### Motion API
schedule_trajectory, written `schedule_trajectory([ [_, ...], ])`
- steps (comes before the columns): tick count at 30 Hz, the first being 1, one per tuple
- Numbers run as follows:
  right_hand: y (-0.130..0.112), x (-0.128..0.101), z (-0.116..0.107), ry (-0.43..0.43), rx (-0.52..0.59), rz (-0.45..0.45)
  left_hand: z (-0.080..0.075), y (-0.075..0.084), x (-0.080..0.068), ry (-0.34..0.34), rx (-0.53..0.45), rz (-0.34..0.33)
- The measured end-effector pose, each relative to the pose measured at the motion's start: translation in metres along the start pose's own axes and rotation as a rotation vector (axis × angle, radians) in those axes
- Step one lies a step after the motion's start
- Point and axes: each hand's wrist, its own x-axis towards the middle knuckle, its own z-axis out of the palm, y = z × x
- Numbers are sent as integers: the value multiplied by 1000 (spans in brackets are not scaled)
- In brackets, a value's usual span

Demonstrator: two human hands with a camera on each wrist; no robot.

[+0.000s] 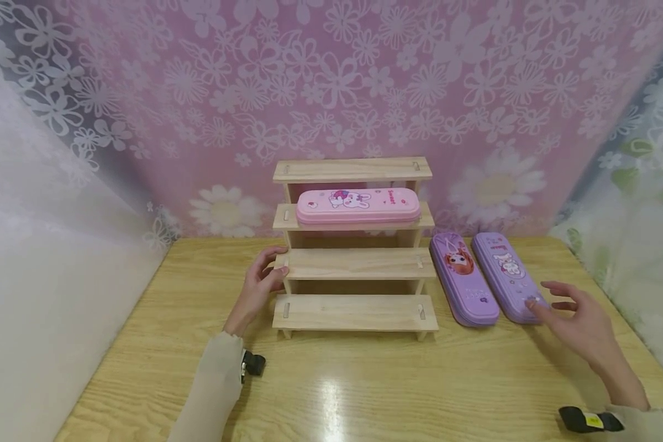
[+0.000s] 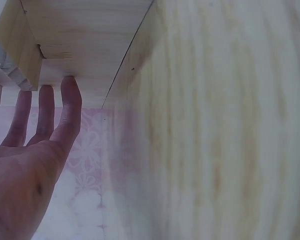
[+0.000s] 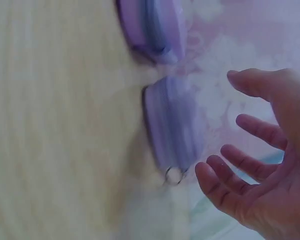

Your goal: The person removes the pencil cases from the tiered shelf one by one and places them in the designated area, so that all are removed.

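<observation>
- Centre of the tabletop (image 1: pixel 364 393): one four-step wooden display riser (image 1: pixel 355 264), steps climbing toward the floral backdrop (image 1: pixel 331 80). I read the stepped form as keeping each item visible above the one in front.
- Second step from the top: one pink pencil case (image 1: pixel 358 205), laid lengthwise and flat, rabbit print facing out, so it sits within the step's depth.
- Right of the riser, on the tabletop: two purple pencil cases, side by side and parallel, long axes running away from me. The inner one (image 1: pixel 464 279) bears a girl's face; the outer one (image 1: pixel 509 276) bears lettering and a zip ring at its near end.
- Left hand (image 1: pixel 261 279): fingers straight, holding nothing, fingertips (image 2: pixel 70 87) against the left end of the riser at the third step. I judge this a steadying touch.
- Right hand (image 1: pixel 577 319): fingers spread wide, empty, hovering just beside the near end of the outer purple case; contact I cannot tell.
</observation>
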Motion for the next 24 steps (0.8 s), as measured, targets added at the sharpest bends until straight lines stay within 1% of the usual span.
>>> schedule_trajectory([
  [5,-26,2,0,101,58,-93,0,-2,0,-5,-28,-2],
  [9,-53,3,5,176,150,-163,0,-2,1,0,-27,-2],
  [12,-72,6,10,215,207,-228,-1,-2,1,1,-12,1],
  [17,-95,12,19,240,284,-357,-1,-1,1,-10,-5,13],
  [21,-110,17,27,239,320,-414,-1,-1,0,-18,-24,21],
  [24,-122,22,32,233,339,-462,-1,-1,0,-11,-24,21],
])
